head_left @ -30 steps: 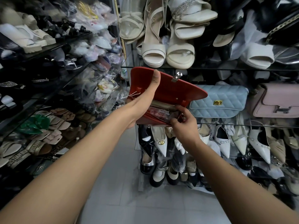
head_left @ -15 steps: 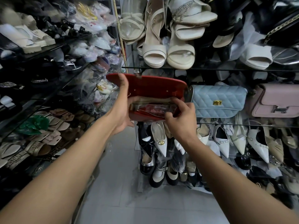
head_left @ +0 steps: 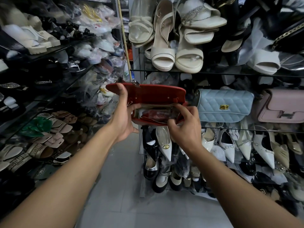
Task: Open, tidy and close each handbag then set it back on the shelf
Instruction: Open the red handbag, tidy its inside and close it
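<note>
Bare left hand [head_left: 126, 120] and bare right hand [head_left: 186, 129], forearms [head_left: 74, 170] uncovered along their visible length

Matt red handbag [head_left: 153, 96] with crinkly clear plastic inside; quilted pale-blue bag [head_left: 225, 104], gold metal clasp; smooth pink bag [head_left: 279, 104]; glass shelf [head_left: 213, 73]

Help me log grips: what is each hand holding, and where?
Left hand grips the red bag at its left end, thumb on the open flap. Right hand pinches at its open mouth, right side; zip or contents, unclear.
</note>
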